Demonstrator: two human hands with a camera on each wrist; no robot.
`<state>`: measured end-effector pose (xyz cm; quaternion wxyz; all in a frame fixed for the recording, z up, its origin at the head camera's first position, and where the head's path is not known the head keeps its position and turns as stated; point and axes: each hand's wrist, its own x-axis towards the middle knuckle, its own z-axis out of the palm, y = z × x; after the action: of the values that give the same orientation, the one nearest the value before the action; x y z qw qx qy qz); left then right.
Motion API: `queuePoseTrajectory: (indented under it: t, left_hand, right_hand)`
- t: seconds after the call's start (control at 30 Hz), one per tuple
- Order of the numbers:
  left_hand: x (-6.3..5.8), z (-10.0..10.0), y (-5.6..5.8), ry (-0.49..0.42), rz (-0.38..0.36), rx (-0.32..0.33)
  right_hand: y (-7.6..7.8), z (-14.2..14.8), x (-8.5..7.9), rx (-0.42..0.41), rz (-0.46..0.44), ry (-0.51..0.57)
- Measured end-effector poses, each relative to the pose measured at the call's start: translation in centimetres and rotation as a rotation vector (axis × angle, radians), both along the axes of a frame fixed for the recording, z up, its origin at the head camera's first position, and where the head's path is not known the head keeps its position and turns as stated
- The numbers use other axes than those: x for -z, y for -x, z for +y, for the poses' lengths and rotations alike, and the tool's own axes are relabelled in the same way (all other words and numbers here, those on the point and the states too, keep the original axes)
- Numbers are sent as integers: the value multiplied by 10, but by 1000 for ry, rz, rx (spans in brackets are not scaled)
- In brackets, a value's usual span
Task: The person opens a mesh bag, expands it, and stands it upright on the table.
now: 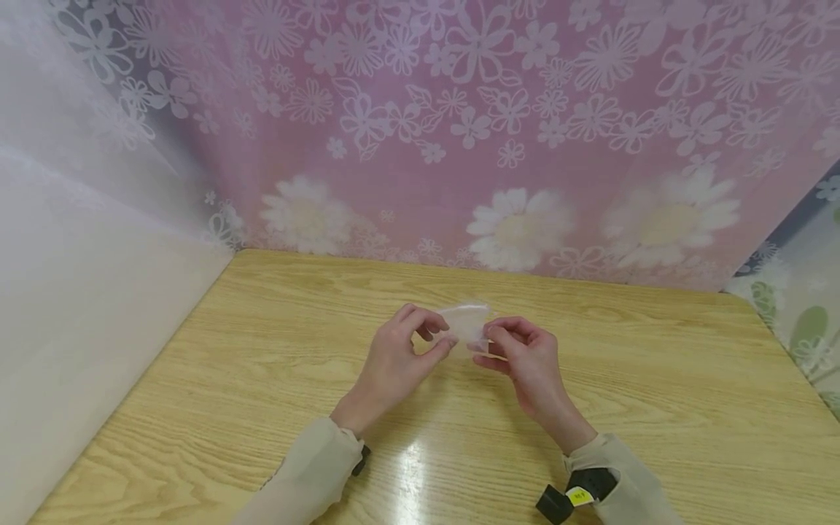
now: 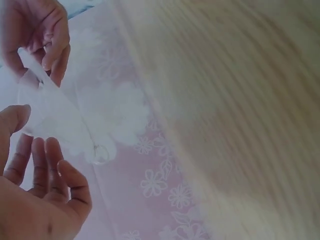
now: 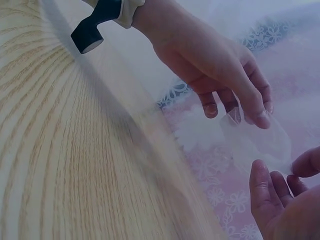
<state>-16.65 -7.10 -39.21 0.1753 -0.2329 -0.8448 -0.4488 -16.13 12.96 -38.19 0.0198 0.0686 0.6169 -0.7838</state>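
A thin, see-through plastic sheet (image 1: 467,321), small and partly folded, is held up above the table between both hands. The left hand (image 1: 400,357) holds its left side, the thumb apart from the curled fingers and the plastic between them. At the right edge, the right hand (image 1: 528,357) pinches the film between thumb and fingertips. The left wrist view shows the sheet (image 2: 62,115) standing out pale, a small rounded loop at its lower corner. In the right wrist view the film (image 3: 257,142) spans the two hands. Whether it is a bag, I cannot tell.
The wood-grain table (image 1: 262,394) extends around both hands. Behind it hangs a pink flowered curtain (image 1: 420,168), with a white panel (image 1: 98,255) at left and a leaf-patterned cloth (image 1: 807,328) at right. A black camera (image 1: 556,503) sits on the right wrist.
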Motion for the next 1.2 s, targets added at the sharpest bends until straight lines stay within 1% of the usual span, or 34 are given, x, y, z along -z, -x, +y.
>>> queuePoseTrajectory:
  t: [0.2, 0.3, 0.37, 0.5, 0.57, 0.63, 0.67, 0.77, 0.83, 0.9, 1.0, 1.2]
  left_hand:
    - [-3, -2, 0, -167, -284, 35]
    - [-5, -4, 0, -257, -417, 32]
    - [-5, -5, 1, -308, -493, 13]
    - [-5, -6, 5, -372, -637, -27]
    - [-6, -6, 7, -404, -698, -29]
    - [-8, -6, 7, -425, -743, -18]
    - [-9, -6, 7, -437, -758, -7]
    - [-9, -5, 8, -454, -775, 30]
    - [-7, -5, 9, -463, -766, 54]
    - [-6, -5, 8, -465, -736, 71]
    - [-6, -4, 7, -445, -673, 77]
    - [-6, -4, 5, -358, -578, 77]
  right_hand:
    - [-1, 6, -2, 18, 44, 3]
    - [-1, 9, -2, 18, 71, 10]
    - [-2, 11, -1, 10, 94, 9]
    - [-3, 16, -1, -15, 142, 6]
    - [-4, 18, 0, -33, 170, 9]
    - [-4, 20, 0, -53, 196, 11]
    - [-4, 22, 1, -64, 207, 10]
    - [-4, 26, 4, -90, 237, -17]
    - [-5, 29, 5, -103, 254, -55]
    - [-4, 32, 7, -109, 271, -103]
    - [-4, 36, 9, -113, 290, -188]
    - [-2, 40, 13, -101, 307, -354]
